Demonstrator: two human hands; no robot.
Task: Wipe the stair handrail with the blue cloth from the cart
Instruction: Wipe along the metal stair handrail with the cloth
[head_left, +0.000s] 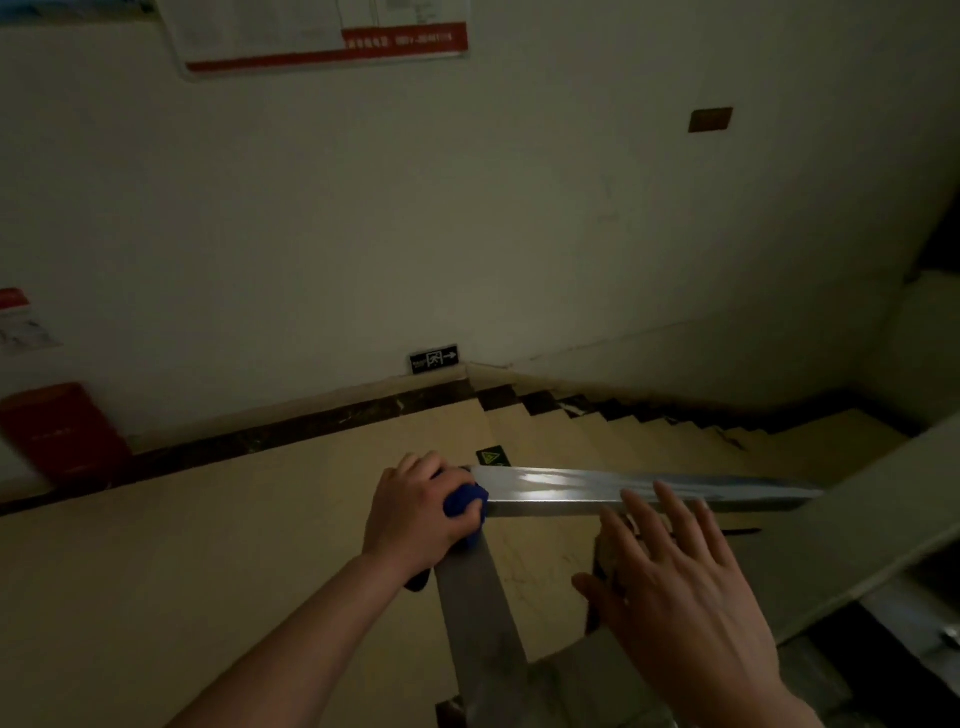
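Centre frame, left grip (415, 512) clenches crumpled blue cloth (464, 501) onto shiny steel handrail (623, 486) corner for wiping; right grip (675, 587) spread open, empty.

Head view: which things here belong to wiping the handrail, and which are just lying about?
Job: blue cloth, gripped by the left hand at the corner of the metal handrail; right hand, open beside the rail.
Not the job: red box by the wall, exit sign, wall notice, green floor sticker.
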